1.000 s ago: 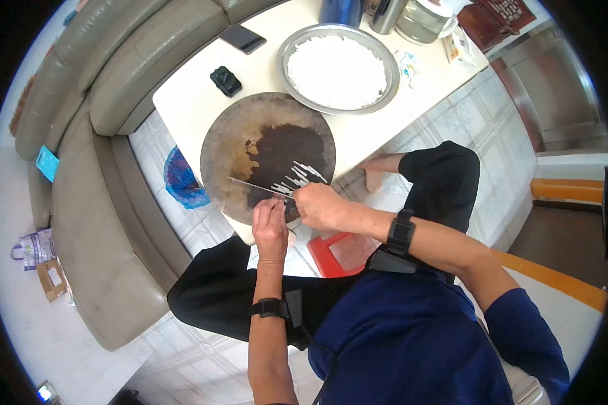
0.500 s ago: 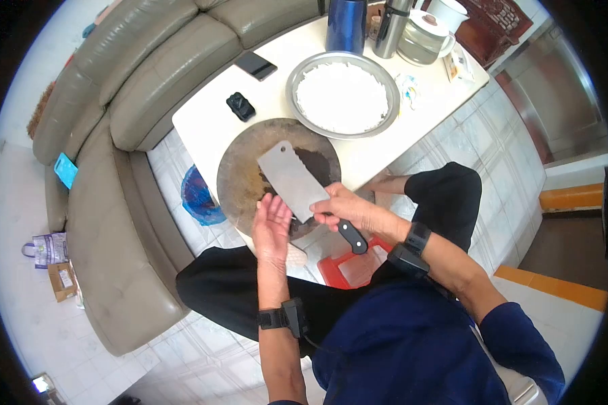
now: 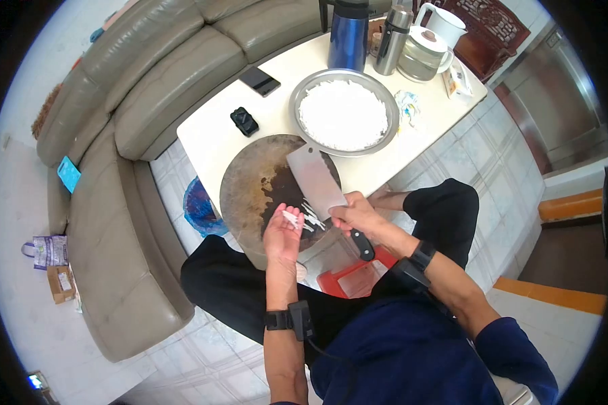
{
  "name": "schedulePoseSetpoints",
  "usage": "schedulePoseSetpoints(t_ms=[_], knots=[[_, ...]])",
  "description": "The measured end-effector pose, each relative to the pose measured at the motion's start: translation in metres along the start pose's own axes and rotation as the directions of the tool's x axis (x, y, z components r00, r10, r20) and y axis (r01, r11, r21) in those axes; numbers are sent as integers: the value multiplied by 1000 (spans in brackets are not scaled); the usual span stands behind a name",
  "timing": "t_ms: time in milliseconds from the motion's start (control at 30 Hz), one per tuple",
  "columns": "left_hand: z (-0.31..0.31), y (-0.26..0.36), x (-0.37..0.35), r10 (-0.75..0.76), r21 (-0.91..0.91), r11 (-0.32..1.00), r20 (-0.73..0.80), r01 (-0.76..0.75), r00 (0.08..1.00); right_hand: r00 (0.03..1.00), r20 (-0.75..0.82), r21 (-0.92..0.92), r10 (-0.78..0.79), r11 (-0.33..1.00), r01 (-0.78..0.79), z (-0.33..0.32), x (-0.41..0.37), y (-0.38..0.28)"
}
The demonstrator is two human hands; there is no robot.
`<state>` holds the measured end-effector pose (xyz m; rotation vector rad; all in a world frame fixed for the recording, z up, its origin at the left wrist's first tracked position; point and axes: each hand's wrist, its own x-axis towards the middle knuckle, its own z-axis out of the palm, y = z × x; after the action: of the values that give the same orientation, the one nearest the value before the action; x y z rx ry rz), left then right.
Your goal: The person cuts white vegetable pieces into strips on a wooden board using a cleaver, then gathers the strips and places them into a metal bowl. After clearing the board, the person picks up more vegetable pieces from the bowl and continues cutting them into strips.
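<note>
My right hand (image 3: pixel 355 214) grips the black handle of a wide steel cleaver (image 3: pixel 316 178), whose blade lies tilted flat over the round dark wooden chopping board (image 3: pixel 246 182). My left hand (image 3: pixel 282 236) is open, palm up, at the board's near edge, with a few white cut strips (image 3: pixel 291 217) resting on its fingers. More white strips (image 3: pixel 313 216) lie on the board between the two hands, under the blade's near corner.
A metal basin of white shreds (image 3: pixel 344 112) stands behind the board on the pale table (image 3: pixel 209 138). A black phone (image 3: pixel 259 81), a small black object (image 3: pixel 244 121), a blue flask (image 3: pixel 347 37), a steel bottle and kettle stand further back. A red stool (image 3: pixel 355 273) is below; a grey sofa (image 3: pixel 115 135) at left.
The cleaver went from edge-down on the board to lifted flat, then swung right and away. My left hand opened and now carries white strips. The view shifted so the table sits lower.
</note>
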<state>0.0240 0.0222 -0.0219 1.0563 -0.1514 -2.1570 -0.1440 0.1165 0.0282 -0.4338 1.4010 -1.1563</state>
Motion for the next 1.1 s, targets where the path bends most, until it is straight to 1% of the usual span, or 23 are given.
schedulePoseSetpoints(t_ms=[33, 67, 100, 133, 200, 267, 300, 333, 400, 433, 500, 533, 600, 733, 800, 933, 1033, 1067, 1100], knots=[[1, 3, -2, 50, 20, 999, -28, -50, 998, 1000, 11, -42, -7, 999, 8, -12, -1, 3], [2, 7, -4, 44, 22, 999, -26, -43, 999, 1000, 23, -85, -17, 996, 19, -24, -4, 5], [4, 12, -10, 84, 102, 992, -73, -76, 994, 1000, 24, -127, 0, 992, 3, -33, -11, 3], [4, 15, -14, 129, 182, 977, -116, -106, 985, 1000, 22, -127, 1, 992, 2, -43, -18, 4], [-1, 16, -21, 144, 208, 972, -147, -112, 979, 999, 28, -254, 24, 967, -16, -61, -32, 10], [-5, 13, -28, 254, 351, 923, -256, -156, 932, 999, 14, -236, 49, 971, -44, -72, -42, 20], [-7, 11, -29, 255, 369, 919, -283, -140, 925, 998, 4, -213, 70, 975, -67, -74, -45, 25], [-8, 8, -29, 255, 369, 919, -286, -139, 924, 997, 6, -213, 73, 975, -70, -74, -46, 29], [-8, 0, -29, 332, 436, 878, -258, -197, 907, 994, 6, -168, 109, 980, -106, -72, -45, 39], [-9, -4, -28, 337, 438, 876, -260, -201, 905, 994, 12, -168, 108, 980, -105, -70, -43, 43], [-10, -13, -24, 326, 442, 871, -188, -217, 927, 989, 119, -144, 93, 987, -75, -60, -37, 51], [-7, -15, -23, 327, 446, 868, -185, -217, 927, 989, 118, -139, 89, 988, -73, -51, -35, 54], [-3, -21, -20, 356, 452, 859, -191, -240, 915, 977, 157, -144, 144, 982, -122, -30, -33, 59], [-4, -21, -19, 366, 468, 851, -199, -240, 909, 970, 196, -103, 143, 987, -125, 1, -30, 72], [-4, -21, -17, 386, 516, 822, -196, -240, 901, 957, 213, -94, 196, 979, -180, 7, -30, 73], [-4, -24, -16, 398, 507, 826, -217, -245, 892, 955, 236, -90, 179, 983, -162, 5, -32, 68], [1, -30, -7, 471, 357, 856, -238, -374, 850, 950, 274, -74, 152, 988, -137, 5, -25, 61], [5, -30, -4, 477, 362, 851, -227, -381, 849, 951, 266, -101, 159, 985, -137, 4, -24, 56], [13, -30, -2, 502, 366, 840, -248, -400, 828, 952, 257, -127, 164, 983, -135, 2, -23, 49]])
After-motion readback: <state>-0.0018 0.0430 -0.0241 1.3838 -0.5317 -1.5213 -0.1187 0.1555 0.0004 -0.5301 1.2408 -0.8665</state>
